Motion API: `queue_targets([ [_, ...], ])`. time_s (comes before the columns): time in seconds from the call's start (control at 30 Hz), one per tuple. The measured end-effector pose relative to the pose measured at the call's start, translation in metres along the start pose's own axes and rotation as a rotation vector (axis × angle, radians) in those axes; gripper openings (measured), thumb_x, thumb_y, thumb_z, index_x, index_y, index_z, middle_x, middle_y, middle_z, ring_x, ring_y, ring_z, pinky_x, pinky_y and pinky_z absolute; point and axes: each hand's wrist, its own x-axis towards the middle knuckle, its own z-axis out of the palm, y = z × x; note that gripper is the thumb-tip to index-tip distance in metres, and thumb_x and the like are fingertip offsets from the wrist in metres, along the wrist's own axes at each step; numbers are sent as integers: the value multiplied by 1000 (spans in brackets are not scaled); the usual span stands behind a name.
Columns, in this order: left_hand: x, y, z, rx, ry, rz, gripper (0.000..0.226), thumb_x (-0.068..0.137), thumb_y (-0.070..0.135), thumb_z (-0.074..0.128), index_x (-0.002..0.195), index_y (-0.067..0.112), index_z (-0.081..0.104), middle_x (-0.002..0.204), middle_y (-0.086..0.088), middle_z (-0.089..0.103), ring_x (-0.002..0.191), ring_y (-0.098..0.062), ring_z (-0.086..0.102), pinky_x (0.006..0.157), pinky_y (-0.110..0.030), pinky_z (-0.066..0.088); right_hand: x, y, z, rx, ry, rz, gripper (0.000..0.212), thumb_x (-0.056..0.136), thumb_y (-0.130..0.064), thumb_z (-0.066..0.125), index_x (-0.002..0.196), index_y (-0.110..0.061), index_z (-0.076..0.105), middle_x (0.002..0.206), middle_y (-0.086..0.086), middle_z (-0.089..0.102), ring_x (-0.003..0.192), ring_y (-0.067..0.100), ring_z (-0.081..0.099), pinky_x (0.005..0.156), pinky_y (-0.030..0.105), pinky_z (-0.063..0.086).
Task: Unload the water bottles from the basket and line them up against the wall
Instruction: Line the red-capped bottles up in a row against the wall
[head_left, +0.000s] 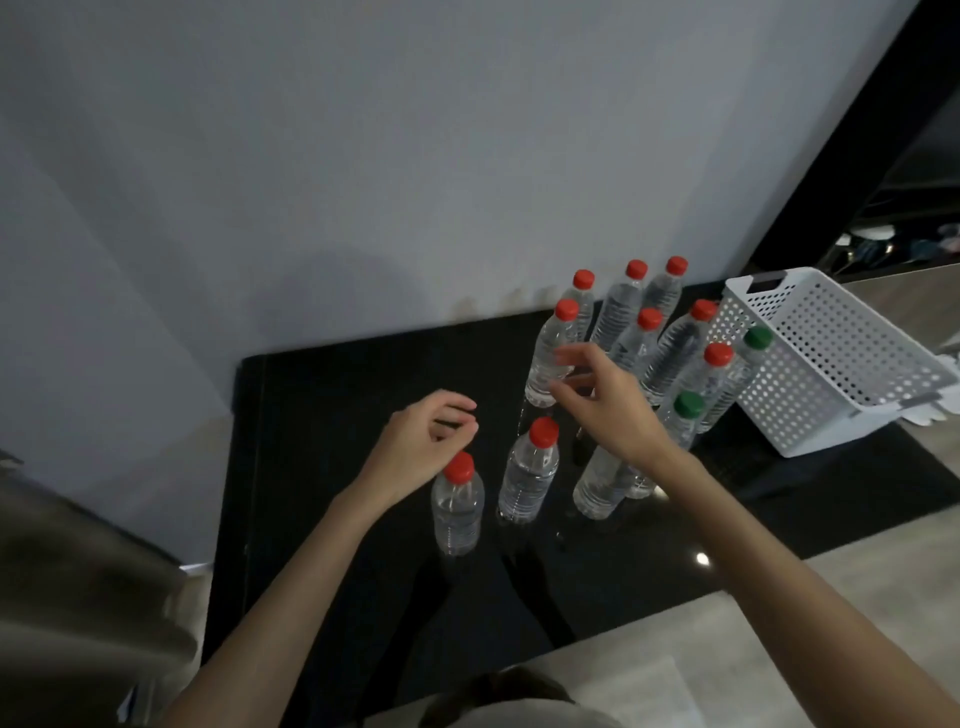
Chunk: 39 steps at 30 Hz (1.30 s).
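A glossy black counter (337, 415) meets the grey wall (363, 182) at its far edge. Clear water bottles (527, 478) stand upright on its right half. A white perforated basket (831, 364) sits far right.

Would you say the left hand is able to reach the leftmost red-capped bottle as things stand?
Probably yes: the left hand is right by the leftmost red-capped bottle, holds nothing, and no other bottle stands between.

Home kitchen, glossy black counter (332, 467), plain wall (363, 156)
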Motion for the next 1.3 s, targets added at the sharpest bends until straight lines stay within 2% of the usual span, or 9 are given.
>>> queue_targets([
  [0.1, 30, 19, -1, -1, 54, 45, 34, 91, 27, 63, 125, 27, 56, 116, 11, 64, 100, -1, 62, 79, -13, 48, 22, 5, -18, -37, 36, -20, 36, 93, -20, 61, 126, -13, 52, 123, -5, 58, 104, 8, 60, 85, 25, 53],
  [0.2, 68, 37, 7, 1, 87, 92, 45, 91, 23, 64, 133, 27, 50, 133, 4, 56, 113, -11, 60, 91, -24, 49, 55, 19, -33, -70, 72, -48, 34, 93, -21, 61, 125, -13, 53, 124, -1, 59, 105, 8, 58, 90, 23, 50],
  [0.3, 111, 54, 23, 35, 86, 121, 51, 91, 25, 64, 138, 28, 45, 139, 1, 52, 118, -15, 57, 98, -36, 50, 97, 44, -45, -108, 63, -20, 40, 91, -31, 61, 125, -13, 52, 127, 3, 58, 104, 15, 61, 92, 34, 53],
  [0.4, 154, 66, 43, 77, 52, 94, 60, 90, 30, 65, 143, 26, 39, 144, 0, 47, 124, -18, 52, 102, -39, 47, 139, 72, -54, -149, 11, 19, 44, 90, -32, 62, 129, -16, 48, 132, 7, 52, 104, 21, 62, 94, 43, 52],
  [0.53, 204, 66, 69, 102, -13, 3, 67, 87, 37, 67, 145, 23, 36, 146, -5, 45, 130, -22, 47, 106, -44, 43, 188, 99, -58, -177, -60, 23, 45, 93, -26, 59, 134, -17, 44, 137, 11, 46, 99, 18, 58, 94, 37, 50],
  [0.7, 239, 42, 98, 119, -124, -122, 68, 84, 32, 71, 142, 19, 38, 138, -4, 52, 128, -20, 50, 104, -40, 44, 234, 129, -53, -206, -214, 23, 47, 90, -17, 61, 134, -21, 45, 132, 14, 48, 98, 22, 58, 88, 31, 47],
  [0.9, 252, 10, 120, -13, -164, -238, 62, 70, 34, 83, 122, 25, 52, 116, 6, 63, 109, -12, 61, 97, -43, 51, 266, 152, -41, -228, -460, 48, 51, 78, -10, 72, 123, -16, 48, 116, 7, 56, 104, 21, 55, 83, 29, 43],
  [1.1, 256, -6, 131, -17, -104, -275, 63, 59, 40, 86, 113, 33, 54, 108, 13, 65, 102, -6, 62, 95, -38, 52, 273, 166, -36, -189, -446, 34, 49, 67, -16, 84, 107, -17, 56, 104, -1, 63, 96, 14, 60, 79, 25, 48],
  [1.3, 249, -4, 130, -43, -43, -240, 55, 60, 37, 87, 107, 35, 57, 101, 16, 68, 97, 2, 63, 94, -33, 52, 268, 159, -30, -132, -333, 78, 32, 77, -28, 78, 102, -16, 63, 93, -3, 67, 85, 11, 62, 76, 27, 52],
])
